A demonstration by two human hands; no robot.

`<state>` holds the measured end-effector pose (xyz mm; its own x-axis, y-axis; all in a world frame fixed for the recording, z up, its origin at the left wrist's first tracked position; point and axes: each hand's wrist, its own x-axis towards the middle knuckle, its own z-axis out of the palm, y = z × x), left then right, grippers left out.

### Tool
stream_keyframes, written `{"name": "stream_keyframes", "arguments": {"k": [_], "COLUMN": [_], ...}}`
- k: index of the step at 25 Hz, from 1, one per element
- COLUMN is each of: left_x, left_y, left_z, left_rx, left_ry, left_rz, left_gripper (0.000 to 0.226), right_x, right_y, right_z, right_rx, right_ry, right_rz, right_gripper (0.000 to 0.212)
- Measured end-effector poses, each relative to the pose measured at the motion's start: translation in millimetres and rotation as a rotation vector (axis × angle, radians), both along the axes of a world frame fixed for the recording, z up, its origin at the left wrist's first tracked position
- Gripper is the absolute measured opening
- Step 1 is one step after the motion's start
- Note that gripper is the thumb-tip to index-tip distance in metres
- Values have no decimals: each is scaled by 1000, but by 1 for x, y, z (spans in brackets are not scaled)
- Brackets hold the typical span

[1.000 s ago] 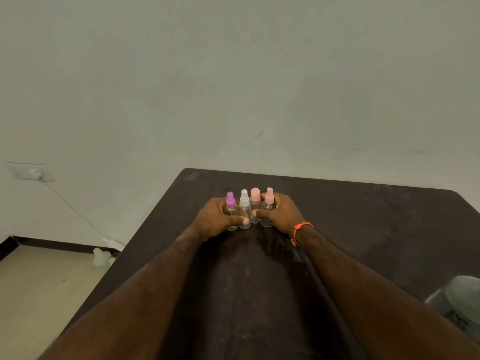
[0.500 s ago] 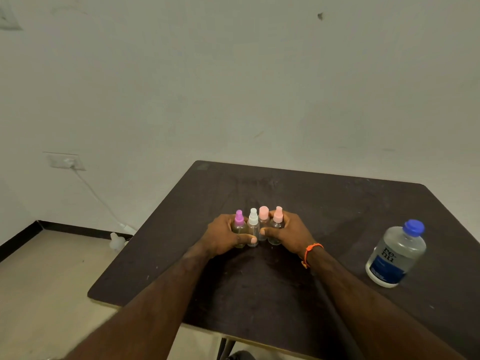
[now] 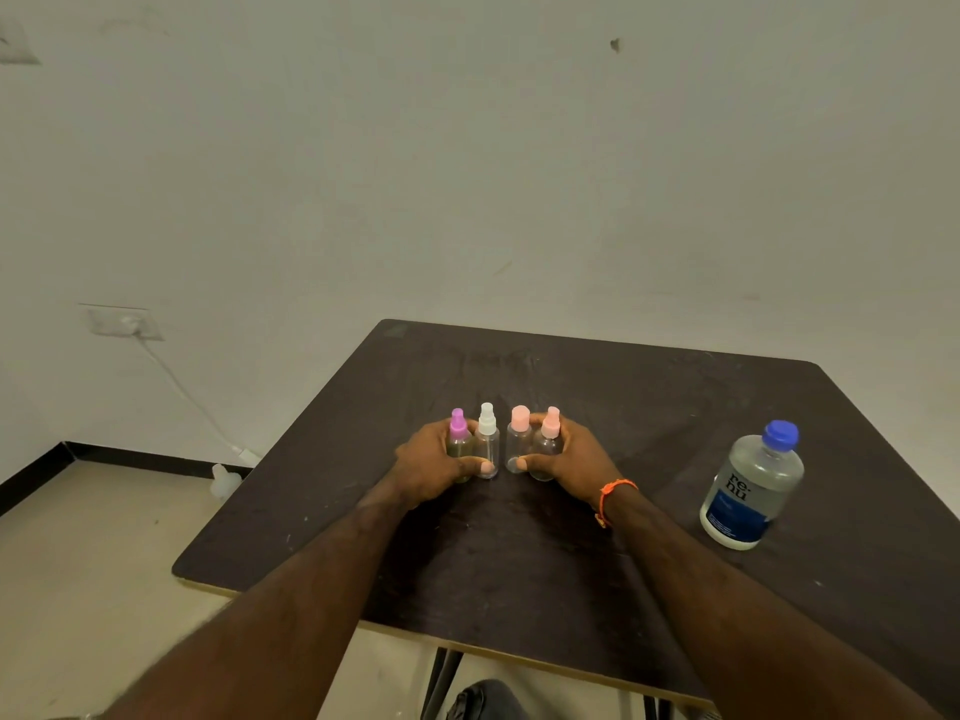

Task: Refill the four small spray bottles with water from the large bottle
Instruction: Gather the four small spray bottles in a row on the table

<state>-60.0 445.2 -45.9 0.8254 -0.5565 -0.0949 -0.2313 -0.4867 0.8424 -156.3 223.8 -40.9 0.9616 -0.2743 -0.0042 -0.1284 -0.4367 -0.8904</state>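
Dark table (image 3: 649,407) — two spray bottles gripped by left hand (image 3: 431,467), two by right hand (image 3: 569,462); large bottle (image 3: 750,485) upright, well right of right hand.

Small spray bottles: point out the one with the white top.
The white-topped bottle stands second from the left, held by the left hand beside the purple-topped one; the other two have pink tops.

both arms reach forward, left hand (image 3: 434,467) and right hand (image 3: 569,459) curled in a grip.
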Motion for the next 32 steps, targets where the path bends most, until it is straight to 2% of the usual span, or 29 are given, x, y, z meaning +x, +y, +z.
{"name": "stream_keyframes", "arguments": {"k": [3,7,11,13,15,18,20,23,27,32], "left_x": [6,6,1,-4,-12,-31,-47,-75,-102,-123], "left_y": [7,19,30,34,38,40,34,20,-5,-45], "left_z": [0,0,-2,2,7,18,25,35,38,38], "left_rx": [16,56,62,163,263,338,362,376,323,251], "left_ry": [-18,-27,-69,-173,-321,-444,-551,-729,-849,-896], "left_rz": [5,21,49,88,120,147,137,146,221,59], "left_gripper": [71,100,143,140,131,127,119,112,111,95], "right_x": [-3,-10,-17,-22,-33,-63,-89,-125,-163,-200], "right_y": [-4,-4,-1,-4,-6,-3,1,3,-2,-27], "right_z": [0,1,9,14,20,27,27,25,25,26], "right_rx": [-30,-67,-24,-55,-226,-571,-695,-691,-729,-756], "right_ry": [23,26,48,89,128,136,85,28,-56,-51], "right_rz": [-37,-91,-71,-43,-86,-169,-176,-148,-154,-220], "right_gripper": [73,89,114,115,110,90,75,65,57,41]}}
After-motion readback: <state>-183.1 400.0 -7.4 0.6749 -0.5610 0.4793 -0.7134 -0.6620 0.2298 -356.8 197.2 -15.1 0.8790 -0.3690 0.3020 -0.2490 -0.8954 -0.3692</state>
